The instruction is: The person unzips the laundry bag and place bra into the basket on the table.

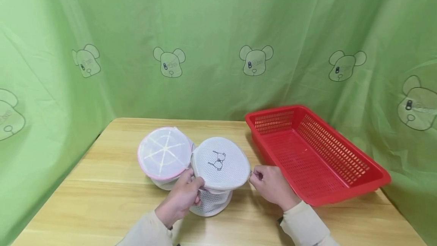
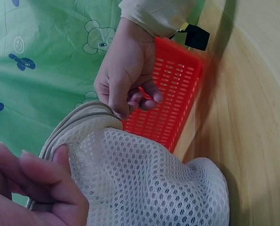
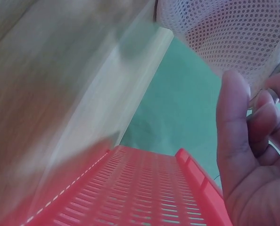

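Note:
A white mesh laundry bag with a small line drawing on its round lid stands tilted near the front middle of the table. My left hand pinches its near left rim between thumb and fingers, close to the zipper band in the left wrist view. At the opposite edge, my right hand pinches the small zipper pull with its fingertips. The zipper looks closed along the visible rim. Just left, touching or overlapping it in the head view, stands another mesh laundry bag with pink trim.
A red plastic basket with slotted walls stands on the right of the wooden table, close beside my right hand. Green curtains with bear-head prints hang behind and along both sides of the table.

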`<state>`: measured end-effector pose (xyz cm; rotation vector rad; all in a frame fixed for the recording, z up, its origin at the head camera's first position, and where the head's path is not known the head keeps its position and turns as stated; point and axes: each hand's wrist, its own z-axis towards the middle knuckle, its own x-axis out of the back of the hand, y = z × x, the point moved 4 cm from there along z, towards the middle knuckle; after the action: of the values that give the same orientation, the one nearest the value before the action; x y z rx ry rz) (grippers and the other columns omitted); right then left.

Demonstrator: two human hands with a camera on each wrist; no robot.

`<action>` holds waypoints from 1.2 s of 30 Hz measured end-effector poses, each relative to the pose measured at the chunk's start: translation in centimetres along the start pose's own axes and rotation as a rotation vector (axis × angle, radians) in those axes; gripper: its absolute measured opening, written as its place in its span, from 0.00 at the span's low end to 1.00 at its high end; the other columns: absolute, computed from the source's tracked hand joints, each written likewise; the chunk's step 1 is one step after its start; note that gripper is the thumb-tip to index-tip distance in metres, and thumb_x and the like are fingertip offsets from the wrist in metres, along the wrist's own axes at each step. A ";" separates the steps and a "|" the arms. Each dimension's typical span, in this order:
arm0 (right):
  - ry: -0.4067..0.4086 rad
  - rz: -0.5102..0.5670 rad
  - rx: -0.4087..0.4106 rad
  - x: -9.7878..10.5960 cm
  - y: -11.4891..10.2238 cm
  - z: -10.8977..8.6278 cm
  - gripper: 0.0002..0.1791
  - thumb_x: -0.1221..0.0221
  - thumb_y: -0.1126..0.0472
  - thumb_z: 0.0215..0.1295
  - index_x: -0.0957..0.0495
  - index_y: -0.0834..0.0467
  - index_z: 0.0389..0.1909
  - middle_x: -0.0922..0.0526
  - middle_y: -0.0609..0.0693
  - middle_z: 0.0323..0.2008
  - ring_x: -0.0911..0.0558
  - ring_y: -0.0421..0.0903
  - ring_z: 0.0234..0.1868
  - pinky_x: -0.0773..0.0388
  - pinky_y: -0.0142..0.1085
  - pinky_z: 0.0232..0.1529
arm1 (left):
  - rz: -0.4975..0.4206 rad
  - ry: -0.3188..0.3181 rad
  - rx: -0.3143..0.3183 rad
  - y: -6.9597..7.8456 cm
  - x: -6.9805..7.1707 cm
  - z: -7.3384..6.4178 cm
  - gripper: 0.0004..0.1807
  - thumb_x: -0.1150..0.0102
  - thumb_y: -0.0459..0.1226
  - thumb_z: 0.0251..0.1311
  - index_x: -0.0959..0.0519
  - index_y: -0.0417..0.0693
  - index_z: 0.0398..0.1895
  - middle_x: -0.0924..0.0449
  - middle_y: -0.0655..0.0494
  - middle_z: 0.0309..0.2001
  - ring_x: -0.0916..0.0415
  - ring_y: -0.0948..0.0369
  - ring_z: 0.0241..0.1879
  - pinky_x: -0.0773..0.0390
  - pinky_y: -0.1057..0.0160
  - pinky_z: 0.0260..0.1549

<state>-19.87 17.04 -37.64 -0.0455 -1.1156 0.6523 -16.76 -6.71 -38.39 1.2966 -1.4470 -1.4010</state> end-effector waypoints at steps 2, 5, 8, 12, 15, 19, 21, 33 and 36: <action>0.002 -0.004 0.000 0.0 0.0 0.0 0.19 0.38 0.66 0.51 0.37 0.48 0.12 0.40 0.35 0.12 0.38 0.34 0.17 0.41 0.28 0.17 | 0.004 -0.002 0.001 -0.1 0.1 -0.1 0.23 0.57 0.29 0.63 0.40 0.30 0.62 0.32 0.57 0.20 0.43 0.68 0.12 0.35 0.70 0.16; 0.007 -0.006 0.002 0.0 -0.1 0.0 0.19 0.39 0.66 0.51 0.37 0.48 0.12 0.40 0.36 0.12 0.38 0.35 0.17 0.42 0.28 0.17 | 0.014 -0.015 -0.003 -0.1 0.2 -0.1 0.23 0.56 0.29 0.63 0.39 0.29 0.61 0.31 0.57 0.19 0.43 0.68 0.12 0.35 0.70 0.16; 0.012 -0.005 0.001 0.1 -0.1 0.0 0.19 0.39 0.67 0.51 0.38 0.48 0.12 0.41 0.36 0.12 0.39 0.34 0.17 0.42 0.28 0.17 | 0.030 -0.036 -0.016 0.0 0.3 -0.1 0.24 0.56 0.29 0.62 0.39 0.29 0.62 0.28 0.55 0.21 0.42 0.68 0.11 0.35 0.69 0.16; 0.007 -0.013 -0.010 0.1 0.0 -0.1 0.20 0.39 0.66 0.51 0.39 0.48 0.12 0.42 0.36 0.12 0.39 0.34 0.17 0.43 0.28 0.17 | 0.043 -0.039 -0.011 -0.1 0.4 0.1 0.25 0.56 0.29 0.62 0.39 0.29 0.62 0.29 0.55 0.20 0.42 0.67 0.11 0.34 0.70 0.15; -0.009 -0.015 -0.023 0.1 0.1 -0.1 0.20 0.39 0.66 0.52 0.39 0.48 0.12 0.41 0.36 0.12 0.39 0.34 0.16 0.43 0.28 0.17 | 0.023 -0.023 0.013 -0.2 0.5 0.2 0.24 0.55 0.31 0.63 0.39 0.30 0.62 0.31 0.55 0.22 0.41 0.67 0.13 0.33 0.70 0.15; -0.013 -0.006 -0.016 0.1 0.1 -0.2 0.20 0.39 0.66 0.52 0.39 0.48 0.12 0.41 0.36 0.12 0.39 0.34 0.16 0.42 0.28 0.16 | -0.044 0.015 0.056 -0.4 0.6 0.5 0.11 0.56 0.34 0.69 0.35 0.35 0.49 0.32 0.53 0.30 0.40 0.67 0.16 0.31 0.71 0.16; -0.003 -0.001 -0.002 0.2 -0.1 -0.2 0.21 0.39 0.66 0.51 0.39 0.48 0.12 0.41 0.35 0.12 0.39 0.33 0.16 0.42 0.28 0.16 | -0.084 0.034 0.069 -0.4 0.6 0.6 0.07 0.56 0.37 0.71 0.37 0.40 0.41 0.34 0.53 0.33 0.39 0.67 0.18 0.30 0.71 0.18; 0.002 0.107 0.055 0.2 -1.2 -0.6 0.19 0.40 0.70 0.48 0.36 0.46 0.12 0.40 0.33 0.13 0.38 0.30 0.16 0.41 0.26 0.16 | -0.325 0.025 -0.024 -0.1 0.0 0.9 0.28 0.47 0.29 0.66 0.47 0.28 0.64 0.25 0.50 0.41 0.23 0.62 0.37 0.19 0.66 0.41; -0.020 0.138 0.040 0.0 -1.3 -0.7 0.19 0.40 0.70 0.49 0.36 0.47 0.12 0.40 0.33 0.13 0.38 0.30 0.17 0.41 0.26 0.16 | -0.279 0.038 0.003 -0.4 0.0 0.9 0.20 0.48 0.37 0.70 0.39 0.33 0.55 0.26 0.52 0.37 0.25 0.64 0.33 0.19 0.67 0.36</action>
<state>-18.66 16.21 -37.48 -0.0824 -1.1247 0.8000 -17.58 -6.43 -38.90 1.5652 -1.2794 -1.5417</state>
